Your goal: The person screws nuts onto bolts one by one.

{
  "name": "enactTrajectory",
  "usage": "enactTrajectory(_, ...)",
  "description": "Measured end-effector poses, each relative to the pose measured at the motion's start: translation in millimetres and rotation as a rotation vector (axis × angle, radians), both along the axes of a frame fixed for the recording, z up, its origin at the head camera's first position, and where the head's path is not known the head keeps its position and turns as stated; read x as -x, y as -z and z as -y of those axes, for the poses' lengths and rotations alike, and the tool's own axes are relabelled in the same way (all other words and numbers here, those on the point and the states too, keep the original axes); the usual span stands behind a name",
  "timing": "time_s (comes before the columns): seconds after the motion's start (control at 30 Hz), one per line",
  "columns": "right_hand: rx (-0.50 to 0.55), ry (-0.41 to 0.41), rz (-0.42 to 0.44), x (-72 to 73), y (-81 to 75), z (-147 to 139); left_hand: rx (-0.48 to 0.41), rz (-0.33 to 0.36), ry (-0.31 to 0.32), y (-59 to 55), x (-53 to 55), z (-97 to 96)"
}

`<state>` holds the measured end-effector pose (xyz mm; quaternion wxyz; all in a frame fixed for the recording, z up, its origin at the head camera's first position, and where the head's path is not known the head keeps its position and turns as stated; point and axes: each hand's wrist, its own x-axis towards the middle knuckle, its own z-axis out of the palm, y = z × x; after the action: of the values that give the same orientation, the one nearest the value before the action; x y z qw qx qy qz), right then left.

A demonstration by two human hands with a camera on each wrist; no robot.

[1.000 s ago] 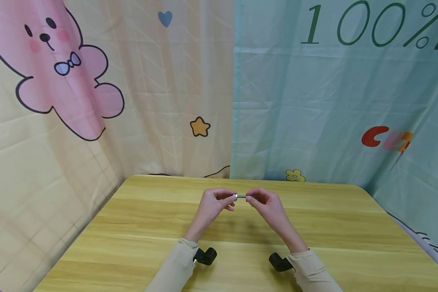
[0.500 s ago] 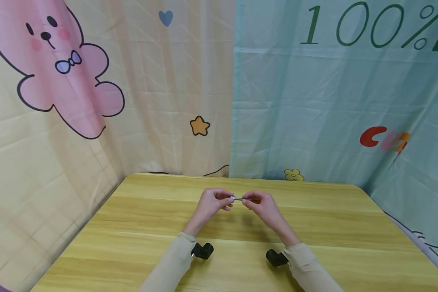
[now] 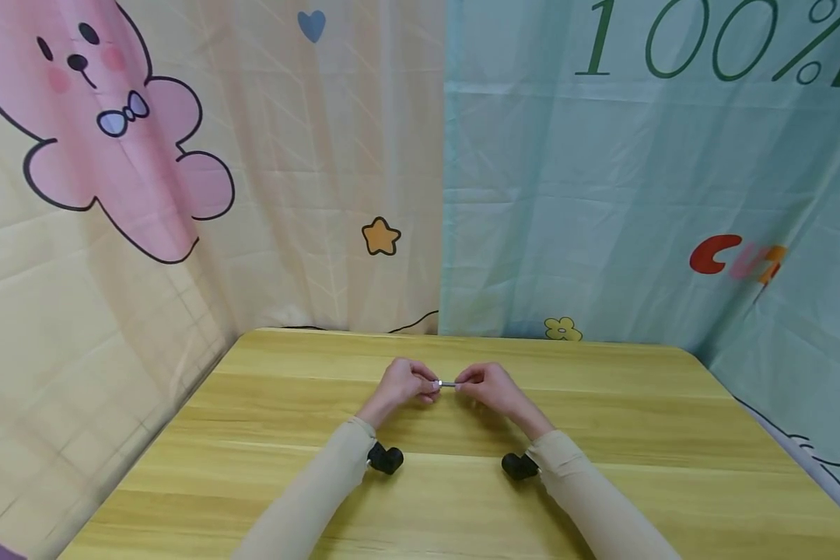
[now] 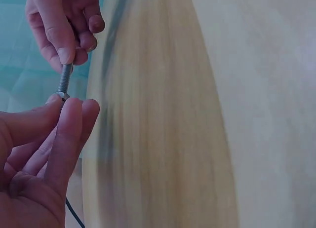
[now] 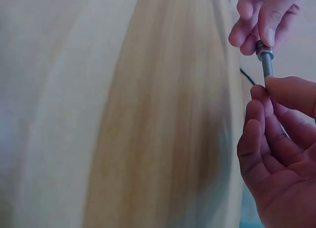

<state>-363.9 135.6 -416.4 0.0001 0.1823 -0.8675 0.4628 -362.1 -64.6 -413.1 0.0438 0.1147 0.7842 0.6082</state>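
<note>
A threaded metal bolt point(image 4: 64, 79) spans the short gap between the two hands. Around one end of it sits a nut point(image 5: 265, 54), which the left hand point(image 3: 406, 381) pinches between thumb and fingers. The right hand point(image 3: 491, 386) pinches the bolt's other end with thumb and forefinger. Its remaining fingers curl loosely in the right wrist view. Fingertips cover both ends of the bolt, so whether a bolt head lies under the left fingers is hard to tell. Both hands hover over the far part of the table.
The wooden table point(image 3: 448, 498) reaches to printed curtains point(image 3: 532, 194) at the back and sides. A black wrist camera point(image 3: 385, 459) juts from the left sleeve, another black camera point(image 3: 519, 466) from the right one. A thin dark cable point(image 4: 74, 213) shows beyond the table edge.
Both hands have shifted a little left in the head view, with the bolt and nut between them. The forearms reach farther forward. Both grips stay on the hardware.
</note>
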Motion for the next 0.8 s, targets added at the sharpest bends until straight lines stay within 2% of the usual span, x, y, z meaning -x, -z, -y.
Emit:
enactTrajectory(0.13, -0.047, 0.001, 0.043, 8.0, 4.3, 0.4, 0.166, -0.029, -0.004, 1.8, 6.8, 0.9)
enactTrajectory(0.23, -0.093, 0.004, 0.035, 11.9, 5.7, 0.7, 0.278, -0.057, -0.016, 1.8, 11.4, 1.3)
enactTrajectory(0.37, -0.159, -0.009, -0.012, 15.2, 6.4, 1.6, 0.373, -0.103, 0.001, 2.4, 17.4, 1.3)
enactTrajectory(0.57, -0.199, 0.004, -0.027, 18.8, 6.9, 2.8, 0.42, -0.15, 0.039, 3.5, 22.5, 1.3)
enactTrajectory(0.8, -0.209, 0.038, -0.004, 17.9, 6.0, 3.9, 0.418, -0.099, 0.073, 3.2, 24.0, 2.5)
